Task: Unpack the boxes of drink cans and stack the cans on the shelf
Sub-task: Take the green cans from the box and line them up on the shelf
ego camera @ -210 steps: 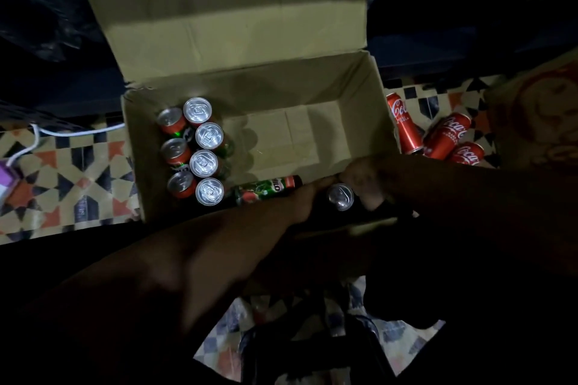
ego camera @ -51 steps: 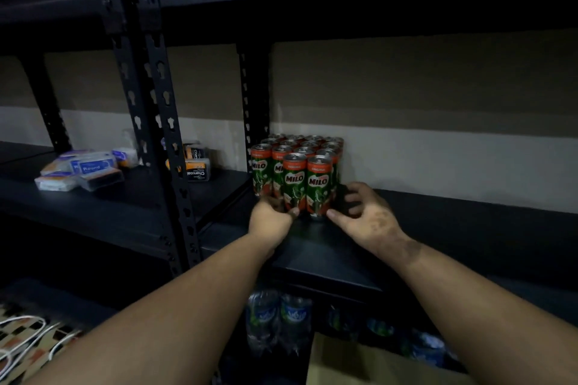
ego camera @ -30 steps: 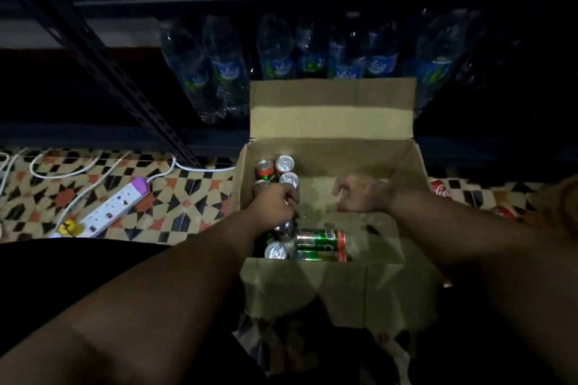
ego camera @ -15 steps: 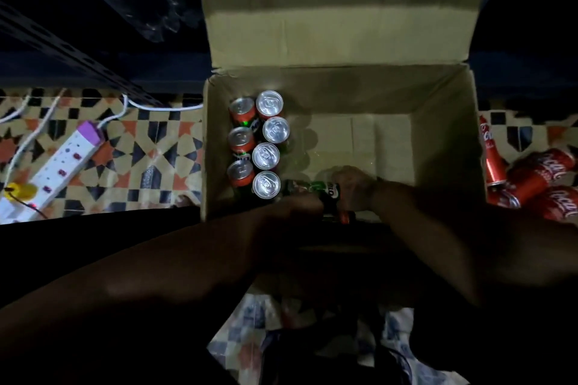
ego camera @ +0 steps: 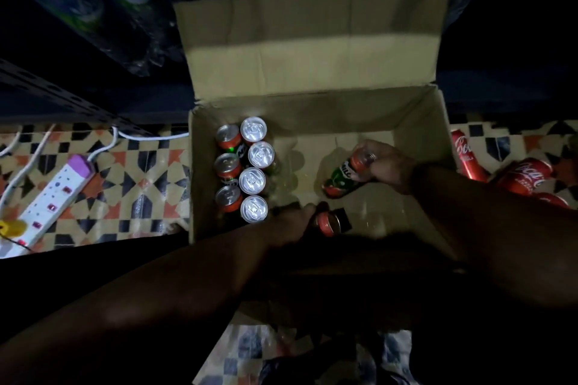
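An open cardboard box point(ego camera: 312, 40) stands on the patterned floor below me. Several green and orange Milo cans point(ego camera: 247, 169) stand upright in two rows against its left wall. My right hand point(ego camera: 389, 166) grips a tilted Milo can point(ego camera: 342, 176) by its top end, over the box's bare floor. Near the box's front wall my left hand point(ego camera: 292, 223) holds another can point(ego camera: 327, 223), of which only the orange rim shows in shadow. The shelf for stacking is out of view.
Red cola cans point(ego camera: 519, 176) lie on the floor right of the box. A white power strip point(ego camera: 53, 197) with cables lies to the left. Packs of water bottles point(ego camera: 125, 3) fill the low shelf behind the box.
My right hand has lifted a Milo can away from the front wall toward the box's right middle. My left hand has taken hold of the other can. The camera moved closer.
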